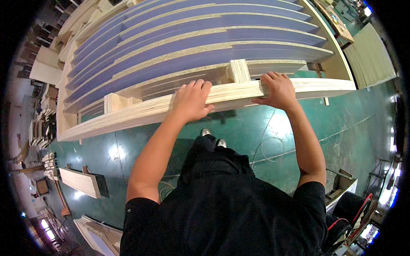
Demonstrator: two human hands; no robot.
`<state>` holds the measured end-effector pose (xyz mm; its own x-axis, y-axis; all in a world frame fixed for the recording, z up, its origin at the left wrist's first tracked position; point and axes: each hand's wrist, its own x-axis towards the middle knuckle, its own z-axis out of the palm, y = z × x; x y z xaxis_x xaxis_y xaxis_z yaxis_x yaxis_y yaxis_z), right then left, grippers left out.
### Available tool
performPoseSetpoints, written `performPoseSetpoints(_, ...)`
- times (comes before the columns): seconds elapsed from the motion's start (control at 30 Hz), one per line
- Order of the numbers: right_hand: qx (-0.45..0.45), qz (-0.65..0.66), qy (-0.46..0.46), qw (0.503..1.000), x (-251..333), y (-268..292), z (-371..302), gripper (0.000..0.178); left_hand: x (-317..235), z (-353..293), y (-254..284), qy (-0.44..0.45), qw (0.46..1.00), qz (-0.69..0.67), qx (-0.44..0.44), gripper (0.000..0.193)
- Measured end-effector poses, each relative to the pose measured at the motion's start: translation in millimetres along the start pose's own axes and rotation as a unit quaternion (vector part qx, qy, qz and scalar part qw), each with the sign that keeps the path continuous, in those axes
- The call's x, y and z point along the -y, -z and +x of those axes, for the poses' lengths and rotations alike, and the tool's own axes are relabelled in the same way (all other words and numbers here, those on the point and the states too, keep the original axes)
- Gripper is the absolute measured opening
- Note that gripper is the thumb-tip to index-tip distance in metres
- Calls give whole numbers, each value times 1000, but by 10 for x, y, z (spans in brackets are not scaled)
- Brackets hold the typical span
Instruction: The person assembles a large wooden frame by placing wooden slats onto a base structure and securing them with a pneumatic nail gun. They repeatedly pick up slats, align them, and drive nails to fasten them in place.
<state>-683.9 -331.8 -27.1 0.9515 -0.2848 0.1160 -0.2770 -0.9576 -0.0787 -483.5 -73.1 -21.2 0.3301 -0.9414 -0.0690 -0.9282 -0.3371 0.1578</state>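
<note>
In front of me stands a large wooden frame, its near side a thick laminated plywood rail (145,109). My left hand (192,100) is closed over the middle of this rail, fingers on the far side and thumb on the near face. Further right, my right hand (278,90) grips the same rail in a like way. A short plywood block (240,71) stands upright just behind the rail, between my hands. Another block (115,102) sits behind it toward the left. Inside the frame, several blue-grey-faced panels (273,33) stand on edge in rows.
A stack of pale sheets (369,57) is at the far right. On the green floor (341,121) lies a loop of thin hose or cable (273,149). A pale board (80,182) rests at the left, and black rounded objects (350,207) are at lower right.
</note>
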Motion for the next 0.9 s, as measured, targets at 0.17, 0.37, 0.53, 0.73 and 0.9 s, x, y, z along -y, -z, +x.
performPoseSetpoints(0.17, -6, 23, -3, 1000, -11, -19, -5, 70, -5, 17, -22, 14, 1000, -1, 10, 64)
performPoseSetpoints(0.37, -9, 28, -10, 1000, -2, -25, -26, 70, -37, 5, -27, 33, 999, 0, 9, 63)
performPoseSetpoints(0.53, -15, 37, -4, 999, -20, -12, -43, 71, -54, 15, 0, 35, 999, 3, 13, 64)
performPoseSetpoints(0.73, -8, 30, -12, 999, 3, 1, -49, 73, -46, -2, -23, 41, 999, 5, 13, 67)
performPoseSetpoints(0.9, 9, 36, -12, 999, -51, -35, -34, 79, -75, 8, 11, 39, 999, 5, 16, 68)
